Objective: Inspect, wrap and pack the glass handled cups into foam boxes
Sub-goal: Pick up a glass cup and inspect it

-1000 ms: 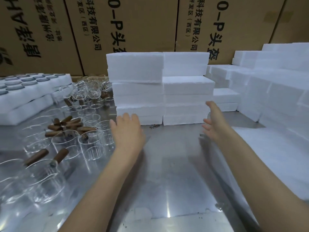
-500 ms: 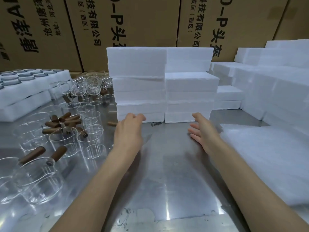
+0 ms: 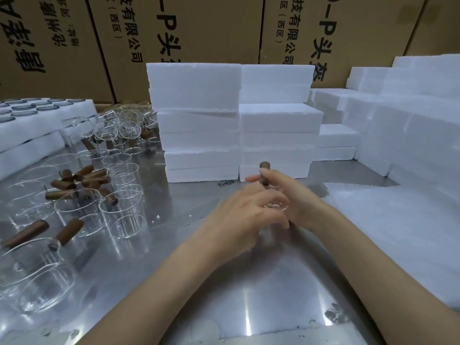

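A glass handled cup (image 3: 275,207) is sitting between both hands above the middle of the steel bench (image 3: 249,282), its brown handle (image 3: 264,170) pointing away. The left hand (image 3: 245,220) is curling over the glass, and the right hand (image 3: 296,197) is pinching the handle. Beyond them, foam boxes (image 3: 236,120) are standing in stacks, with more cups (image 3: 99,202) lying to the left.

Black Chinese print on the cardboard cartons behind the foam.
The carton left of centre (image 3: 159,33) reads "有限公司", "(西区)" and large "-P头"; the carton right of centre (image 3: 311,28) carries "技有限公司", "(西区)" and "-P头套". The leftmost carton (image 3: 37,41) has rotated characters, "地址:" among them, the rest not legible.
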